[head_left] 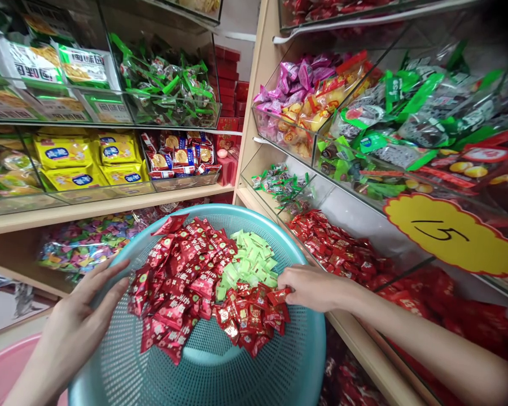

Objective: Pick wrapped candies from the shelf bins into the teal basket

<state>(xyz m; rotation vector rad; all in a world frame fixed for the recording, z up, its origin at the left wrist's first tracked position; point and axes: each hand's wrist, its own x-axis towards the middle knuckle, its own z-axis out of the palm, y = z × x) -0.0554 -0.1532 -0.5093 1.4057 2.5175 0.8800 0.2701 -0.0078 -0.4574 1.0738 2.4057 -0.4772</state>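
Note:
In the head view a round teal mesh plastic basket (pixel 271 380) holds three groups of wrapped candies. Large red packets (pixel 182 282) fill its left side, light green packets (pixel 252 259) lie at the back right, and small red-and-gold candies (pixel 254 316) sit in front of those. My right hand (pixel 307 286) is closed over the basket's right side, with a red-wrapped candy (pixel 279 296) at its fingertips. My left hand (pixel 78 316) lies across the left rim, fingers outstretched and apart, holding no candy.
Left shelves hold yellow packs (pixel 84 163) and green-and-white packets (pixel 84 65). At right, clear bins contain pink-wrapped candies (pixel 302 76), green-edged packets (pixel 427 113) and red candies (pixel 338 245). A yellow "15" sign (pixel 452 234) hangs there. A pink tub (pixel 8 372) stands lower left.

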